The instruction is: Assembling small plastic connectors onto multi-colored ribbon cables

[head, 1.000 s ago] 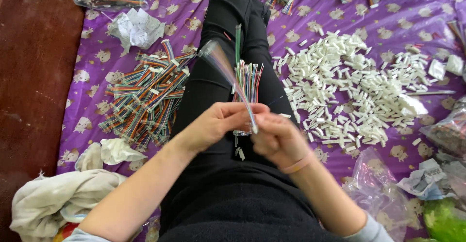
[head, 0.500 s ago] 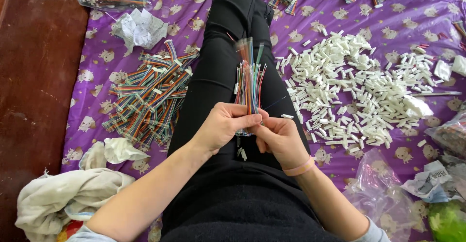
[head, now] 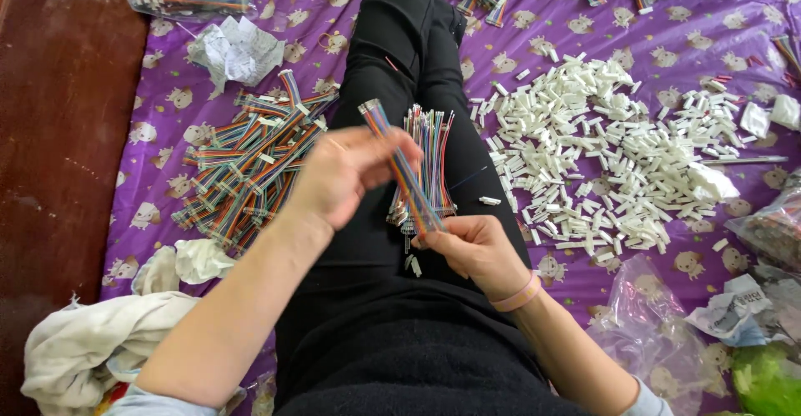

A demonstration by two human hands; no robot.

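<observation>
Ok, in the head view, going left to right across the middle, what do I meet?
Dark brown floor → pile of rainbow ribbon cable pieces → left hand → bundle of coloured wires on the black-trousered lap → heap of small white plastic connectors

Soft, even daylight fills the scene, bright enough that the heap of small white plastic connector housings (head: 609,161) on the purple patterned cloth (head: 167,124) reads almost washed out, while shadows left of that heap stay faint and short. A dull sheen lies on the dark red-brown polished floor (head: 58,132) far left of the heap, and the clear plastic bags (head: 659,332) below it show small glints. The raised left hand (head: 346,174) and the striped rainbow ribbon cable (head: 400,166) look slightly motion-blurred, and the frame edges bend outward with wide-angle distortion.
</observation>
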